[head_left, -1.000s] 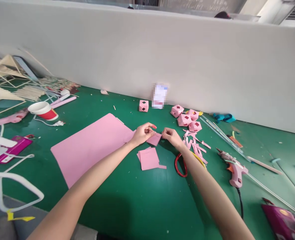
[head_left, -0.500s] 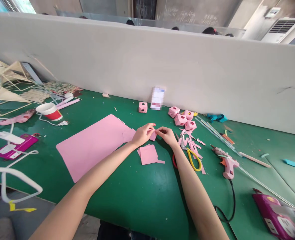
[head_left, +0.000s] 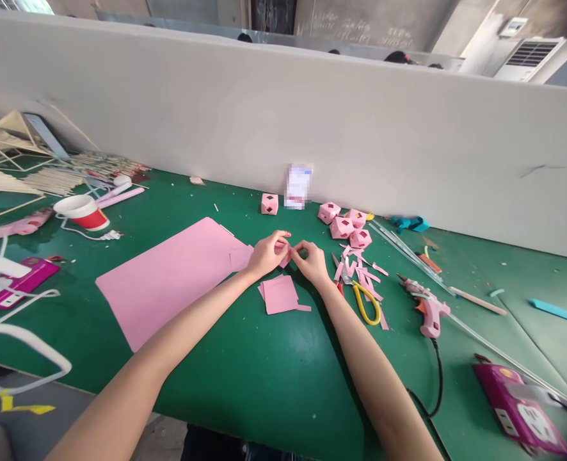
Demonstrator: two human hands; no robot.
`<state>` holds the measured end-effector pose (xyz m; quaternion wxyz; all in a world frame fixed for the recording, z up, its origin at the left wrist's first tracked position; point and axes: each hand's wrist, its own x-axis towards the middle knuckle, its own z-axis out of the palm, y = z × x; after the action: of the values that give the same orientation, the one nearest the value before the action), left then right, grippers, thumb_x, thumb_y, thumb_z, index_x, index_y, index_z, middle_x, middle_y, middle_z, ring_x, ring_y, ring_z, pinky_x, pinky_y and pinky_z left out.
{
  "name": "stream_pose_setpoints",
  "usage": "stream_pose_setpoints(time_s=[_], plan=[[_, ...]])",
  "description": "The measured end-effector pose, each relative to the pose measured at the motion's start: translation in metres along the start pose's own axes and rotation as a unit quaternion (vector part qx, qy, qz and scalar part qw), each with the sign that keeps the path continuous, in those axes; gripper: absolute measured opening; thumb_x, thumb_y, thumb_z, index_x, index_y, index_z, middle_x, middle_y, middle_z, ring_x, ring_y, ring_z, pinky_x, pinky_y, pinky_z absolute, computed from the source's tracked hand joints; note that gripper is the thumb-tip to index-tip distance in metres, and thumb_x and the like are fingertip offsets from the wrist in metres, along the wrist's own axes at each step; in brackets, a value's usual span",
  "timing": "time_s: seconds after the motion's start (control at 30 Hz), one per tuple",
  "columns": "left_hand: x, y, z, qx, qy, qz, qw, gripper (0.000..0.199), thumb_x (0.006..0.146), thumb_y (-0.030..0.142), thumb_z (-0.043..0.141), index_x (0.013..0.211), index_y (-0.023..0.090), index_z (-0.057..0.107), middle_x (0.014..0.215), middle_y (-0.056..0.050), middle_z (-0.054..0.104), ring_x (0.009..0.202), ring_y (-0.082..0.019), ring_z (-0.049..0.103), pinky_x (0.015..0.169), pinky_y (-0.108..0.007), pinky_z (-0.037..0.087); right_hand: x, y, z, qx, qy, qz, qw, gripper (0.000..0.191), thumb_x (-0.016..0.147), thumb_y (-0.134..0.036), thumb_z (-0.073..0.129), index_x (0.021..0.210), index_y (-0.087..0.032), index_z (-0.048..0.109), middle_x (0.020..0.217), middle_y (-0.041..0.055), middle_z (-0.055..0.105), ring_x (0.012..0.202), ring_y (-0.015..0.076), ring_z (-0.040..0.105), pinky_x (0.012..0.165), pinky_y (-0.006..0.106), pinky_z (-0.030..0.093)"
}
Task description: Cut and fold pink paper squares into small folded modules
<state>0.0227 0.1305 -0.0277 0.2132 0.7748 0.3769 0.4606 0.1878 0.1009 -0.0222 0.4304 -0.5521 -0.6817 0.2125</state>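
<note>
My left hand (head_left: 265,255) and my right hand (head_left: 311,261) meet above the green table, fingers pinched on a small piece of pink paper (head_left: 285,259). My fingers partly cover it, so its folds cannot be made out. Just below the hands lies a stack of pink paper squares (head_left: 281,296), with a narrow strip beside it. To the left, a large pink sheet (head_left: 168,278) lies flat, partly behind my left forearm. Scissors with yellow and red handles (head_left: 370,307) rest right of my right hand, among pink paper strips (head_left: 367,278).
Several folded pink paper shapes (head_left: 342,228) sit beyond the strips; another paper shape (head_left: 269,204) stands near the grey partition (head_left: 216,115). A pink glue gun (head_left: 430,314) and purple power strip (head_left: 521,406) lie right. A paper cup (head_left: 89,216) and wooden sticks are left.
The view has shifted slightly, so the table things appear farther left. My hands stay together on the small paper piece, and less of it shows between my fingers.
</note>
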Motion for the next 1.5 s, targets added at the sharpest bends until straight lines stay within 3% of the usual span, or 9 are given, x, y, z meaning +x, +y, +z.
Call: stream_pose_setpoints(time_s=[0.17,0.4,0.53,0.67,0.77,0.9,1.03,1.23,1.5], plan=[[0.0,0.0,0.0,0.012,0.011,-0.032,0.999,0.031,0.084,0.016,0.062,0.114,0.021,0.06,0.092,-0.002,0.076,0.087,-0.019,0.072,0.086,-0.033,0.055,-0.003,-0.008,0.006,-0.03,0.032,-0.006,0.999,0.02,0.083,-0.034,0.058,0.065,-0.025,0.055,0.074,0.004,0.067,0.087,0.0238,0.06,0.081,0.035,0.046],[0.006,-0.014,-0.005,-0.024,0.084,-0.091,0.992,0.02,0.088,0.01,0.053,0.104,0.019,0.059,0.098,-0.006,0.076,0.093,-0.018,0.072,0.079,-0.029,0.055,-0.003,0.0,-0.003,-0.017,0.104,0.008,0.994,0.017,0.077,-0.025,0.055,0.062,-0.025,0.047,0.07,0.0018,0.063,0.08,0.0219,0.058,0.077,0.033,0.046],[0.008,-0.015,-0.009,-0.035,0.107,-0.098,0.989,0.016,0.093,0.018,0.051,0.108,0.018,0.057,0.103,-0.01,0.075,0.091,-0.017,0.072,0.077,-0.029,0.056,-0.002,0.003,-0.007,-0.013,0.097,0.019,0.995,0.016,0.079,-0.026,0.054,0.064,-0.025,0.05,0.072,0.0016,0.065,0.081,0.0222,0.058,0.077,0.033,0.046],[0.004,-0.007,-0.007,-0.023,0.072,-0.044,0.996,0.019,0.093,0.027,0.06,0.109,0.019,0.059,0.11,-0.009,0.074,0.102,-0.018,0.071,0.093,-0.034,0.053,-0.003,0.001,-0.005,-0.021,0.055,-0.019,0.998,0.019,0.083,-0.027,0.055,0.064,-0.026,0.057,0.076,0.0027,0.068,0.09,0.0235,0.059,0.081,0.034,0.047],[0.001,-0.005,-0.005,0.039,0.052,0.008,0.998,0.015,0.096,0.026,0.056,0.109,0.02,0.06,0.107,-0.008,0.075,0.11,-0.02,0.069,0.098,-0.037,0.05,-0.002,0.003,-0.003,-0.043,0.053,-0.032,0.997,0.02,0.086,-0.03,0.057,0.067,-0.026,0.06,0.078,0.0041,0.07,0.094,0.0253,0.059,0.085,0.037,0.047],[-0.002,-0.005,-0.003,0.069,0.05,0.02,0.996,0.013,0.097,0.026,0.056,0.108,0.021,0.061,0.109,-0.008,0.075,0.108,-0.021,0.069,0.099,-0.038,0.049,-0.001,0.008,-0.002,-0.061,0.083,-0.026,0.994,0.013,0.087,-0.029,0.059,0.076,-0.025,0.063,0.082,0.0046,0.072,0.095,0.0263,0.059,0.087,0.038,0.047],[-0.003,-0.003,-0.002,0.072,0.047,0.033,0.996,0.013,0.098,0.026,0.057,0.109,0.021,0.062,0.109,-0.008,0.075,0.108,-0.021,0.069,0.1,-0.039,0.048,-0.001,0.005,-0.001,-0.074,0.09,-0.073,0.991,0.011,0.088,-0.028,0.06,0.093,-0.023,0.068,0.094,0.0065,0.073,0.102,0.028,0.057,0.093,0.041,0.046],[-0.005,-0.003,-0.002,0.076,0.043,0.055,0.995,0.015,0.096,0.024,0.059,0.111,0.022,0.062,0.106,-0.006,0.075,0.106,-0.021,0.068,0.099,-0.039,0.048,-0.003,-0.005,0.001,-0.112,0.085,-0.124,0.982,0.01,0.09,-0.025,0.058,0.086,-0.024,0.068,0.094,0.0079,0.072,0.105,0.0288,0.056,0.096,0.044,0.044],[-0.004,-0.005,0.001,0.163,0.046,0.185,0.968,0.014,0.1,0.025,0.052,0.111,0.021,0.06,0.093,-0.006,0.074,0.088,-0.02,0.068,0.087,-0.037,0.05,-0.002,-0.002,0.004,-0.106,0.099,-0.131,0.981,0.007,0.082,-0.021,0.063,0.077,-0.025,0.06,0.088,0.0049,0.071,0.102,0.028,0.056,0.093,0.044,0.045]])
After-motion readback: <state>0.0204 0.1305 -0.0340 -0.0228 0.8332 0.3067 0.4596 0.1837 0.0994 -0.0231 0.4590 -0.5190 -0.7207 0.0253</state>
